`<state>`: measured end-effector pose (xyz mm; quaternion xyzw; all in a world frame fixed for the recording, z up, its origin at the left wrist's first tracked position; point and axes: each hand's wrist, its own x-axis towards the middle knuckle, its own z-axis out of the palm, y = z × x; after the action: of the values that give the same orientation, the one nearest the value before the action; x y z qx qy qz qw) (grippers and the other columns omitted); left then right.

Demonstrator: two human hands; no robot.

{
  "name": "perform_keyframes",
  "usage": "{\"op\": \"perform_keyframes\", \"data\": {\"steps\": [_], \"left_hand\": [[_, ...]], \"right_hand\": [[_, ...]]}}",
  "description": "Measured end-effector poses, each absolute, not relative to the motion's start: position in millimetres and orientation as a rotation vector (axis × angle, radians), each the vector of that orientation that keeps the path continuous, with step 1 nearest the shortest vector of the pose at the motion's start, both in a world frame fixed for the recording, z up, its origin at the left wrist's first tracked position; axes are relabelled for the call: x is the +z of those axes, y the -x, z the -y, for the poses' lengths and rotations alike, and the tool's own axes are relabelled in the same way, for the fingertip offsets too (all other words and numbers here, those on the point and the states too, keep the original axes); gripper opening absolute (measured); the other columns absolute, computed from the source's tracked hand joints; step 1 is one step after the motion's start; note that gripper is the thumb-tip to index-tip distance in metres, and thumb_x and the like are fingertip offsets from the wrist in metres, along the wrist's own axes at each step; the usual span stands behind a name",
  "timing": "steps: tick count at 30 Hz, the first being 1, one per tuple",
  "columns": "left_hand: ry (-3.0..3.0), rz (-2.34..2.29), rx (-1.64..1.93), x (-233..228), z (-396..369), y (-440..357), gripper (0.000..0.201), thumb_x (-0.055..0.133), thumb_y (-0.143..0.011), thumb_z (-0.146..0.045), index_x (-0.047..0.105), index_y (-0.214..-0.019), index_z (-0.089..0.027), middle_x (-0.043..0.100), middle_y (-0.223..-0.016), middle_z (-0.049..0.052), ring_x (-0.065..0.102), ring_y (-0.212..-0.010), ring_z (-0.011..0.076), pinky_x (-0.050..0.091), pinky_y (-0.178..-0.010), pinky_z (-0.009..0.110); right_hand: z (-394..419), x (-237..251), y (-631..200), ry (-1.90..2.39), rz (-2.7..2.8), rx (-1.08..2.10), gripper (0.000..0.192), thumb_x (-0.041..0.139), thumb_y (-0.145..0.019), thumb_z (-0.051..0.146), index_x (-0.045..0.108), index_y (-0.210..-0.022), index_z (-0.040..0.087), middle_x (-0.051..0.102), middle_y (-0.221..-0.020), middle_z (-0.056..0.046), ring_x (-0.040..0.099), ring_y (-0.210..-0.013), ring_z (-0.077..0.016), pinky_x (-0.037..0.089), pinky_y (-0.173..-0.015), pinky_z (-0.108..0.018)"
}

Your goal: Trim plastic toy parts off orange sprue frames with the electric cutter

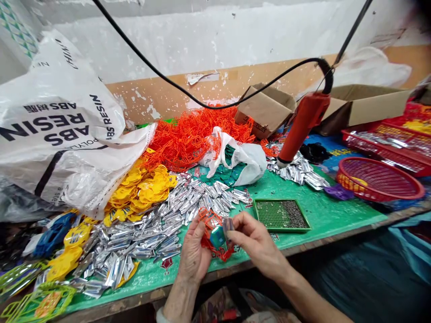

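My left hand (194, 251) is closed around an orange plastic lattice piece (209, 220) just above the front of the table. A small teal plastic piece (218, 236) sits between my two hands, against the orange lattice. My right hand (257, 240) pinches a small flat greyish-purple piece (228, 225) beside the teal one; its exact kind is unclear. Behind the hands spreads a heap of silver metal blades (198, 197). A green tray (283, 229) of small dark metal parts lies to the right of my right hand.
A red electric screwdriver (303, 128) hangs from a black cable over the table (353, 220). Orange lattice pieces (188, 139) are piled at the back, yellow plastic parts (138, 188) at left. A white resin sack (60, 130), cardboard boxes (367, 105) and a red basket (380, 179) surround them.
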<state>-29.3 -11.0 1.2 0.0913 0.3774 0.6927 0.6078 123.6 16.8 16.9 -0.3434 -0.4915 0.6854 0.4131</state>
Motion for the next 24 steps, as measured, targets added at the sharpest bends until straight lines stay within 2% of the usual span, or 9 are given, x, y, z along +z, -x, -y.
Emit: {"op": "perform_keyframes", "data": {"steps": [3, 7, 10, 14, 17, 20, 21, 23, 24], "left_hand": [[-0.163, -0.842, 1.621, -0.3, 10.0, 34.0, 0.035, 0.093, -0.054, -0.03, 0.076, -0.085, -0.025, 0.073, -0.069, -0.007, 0.065, -0.06, 0.009, 0.055, -0.063, 0.02], [-0.172, -0.813, 1.616, -0.2, 9.0, 28.5, 0.032, 0.094, -0.052, -0.026, 0.075, -0.078, -0.026, 0.075, -0.072, -0.006, 0.071, -0.078, 0.014, 0.056, -0.074, 0.023], [-0.188, -0.797, 1.609, -2.1, 8.1, 21.8, 0.029, 0.093, -0.054, -0.026, 0.075, -0.076, -0.027, 0.075, -0.076, -0.006, 0.07, -0.09, 0.0163, 0.054, -0.083, 0.026], [-0.368, -0.973, 1.579, -0.2, 11.9, 25.3, 0.023, 0.087, -0.064, -0.033, 0.076, -0.083, -0.026, 0.075, -0.095, -0.001, 0.065, -0.101, 0.02, 0.05, -0.09, 0.031], [-0.778, -1.461, 1.584, 12.9, 21.4, 34.6, 0.03, 0.079, -0.075, -0.029, 0.075, -0.104, -0.026, 0.069, -0.11, 0.004, 0.062, -0.093, 0.0183, 0.048, -0.085, 0.026], [-1.156, -1.628, 1.513, 30.6, 30.4, 38.1, 0.033, 0.076, -0.075, -0.023, 0.075, -0.108, -0.028, 0.064, -0.124, 0.006, 0.061, -0.077, 0.0169, 0.049, -0.08, 0.027], [-1.22, -1.578, 1.398, 35.2, 31.5, 37.1, 0.038, 0.077, -0.074, -0.022, 0.075, -0.111, -0.028, 0.065, -0.124, 0.008, 0.061, -0.072, 0.0172, 0.05, -0.076, 0.028], [-1.263, -1.447, 1.198, 40.8, 30.3, 33.7, 0.051, 0.078, -0.072, -0.019, 0.07, -0.122, -0.028, 0.072, -0.109, 0.008, 0.061, -0.065, 0.0185, 0.051, -0.069, 0.029], [-1.287, -1.397, 1.129, 41.9, 28.4, 32.1, 0.049, 0.076, -0.073, -0.02, 0.071, -0.121, -0.028, 0.074, -0.1, 0.007, 0.062, -0.066, 0.0197, 0.05, -0.068, 0.029]], "right_hand": [[-29.7, 16.5, -139.6, 0.811, 1.135, 1.918, 0.03, 0.079, -0.07, 0.04, 0.061, -0.077, 0.017, 0.056, -0.07, 0.003, 0.05, -0.056, -0.0082, 0.043, -0.054, -0.023], [-34.4, 15.5, -141.8, 0.799, 1.102, 1.955, 0.028, 0.082, -0.066, 0.037, 0.065, -0.075, 0.017, 0.063, -0.079, 0.0, 0.049, -0.054, -0.0067, 0.037, -0.048, -0.021], [-31.2, 17.3, -135.5, 0.831, 1.178, 1.824, 0.023, 0.08, -0.069, 0.035, 0.067, -0.073, 0.017, 0.065, -0.081, -0.001, 0.053, -0.066, -0.0099, 0.041, -0.058, -0.023], [-31.1, 18.0, -136.3, 0.902, 1.371, 1.644, 0.018, 0.073, -0.078, 0.035, 0.068, -0.078, 0.018, 0.063, -0.074, 0.0, 0.055, -0.071, -0.0132, 0.044, -0.068, -0.028], [-33.6, 18.8, -142.4, 0.94, 1.65, 1.384, 0.011, 0.065, -0.085, 0.028, 0.068, -0.081, 0.019, 0.065, -0.08, -0.002, 0.057, -0.075, -0.0147, 0.044, -0.07, -0.029], [-34.1, 24.2, -146.0, 0.87, 1.902, 1.135, 0.009, 0.06, -0.089, 0.019, 0.067, -0.084, 0.019, 0.066, -0.082, -0.003, 0.058, -0.078, -0.0152, 0.045, -0.071, -0.029], [-33.6, 26.8, -146.1, 0.834, 1.972, 1.072, 0.01, 0.058, -0.09, 0.017, 0.067, -0.084, 0.018, 0.065, -0.082, -0.003, 0.058, -0.079, -0.0155, 0.045, -0.072, -0.028], [-31.6, 31.5, -145.0, 0.772, 2.094, 0.94, 0.012, 0.056, -0.091, 0.013, 0.065, -0.084, 0.018, 0.066, -0.083, -0.004, 0.059, -0.082, -0.0163, 0.046, -0.072, -0.028], [-30.3, 33.1, -144.1, 0.742, 2.145, 0.861, 0.012, 0.055, -0.091, 0.012, 0.065, -0.085, 0.017, 0.067, -0.085, -0.005, 0.059, -0.083, -0.0168, 0.047, -0.073, -0.029]]}}
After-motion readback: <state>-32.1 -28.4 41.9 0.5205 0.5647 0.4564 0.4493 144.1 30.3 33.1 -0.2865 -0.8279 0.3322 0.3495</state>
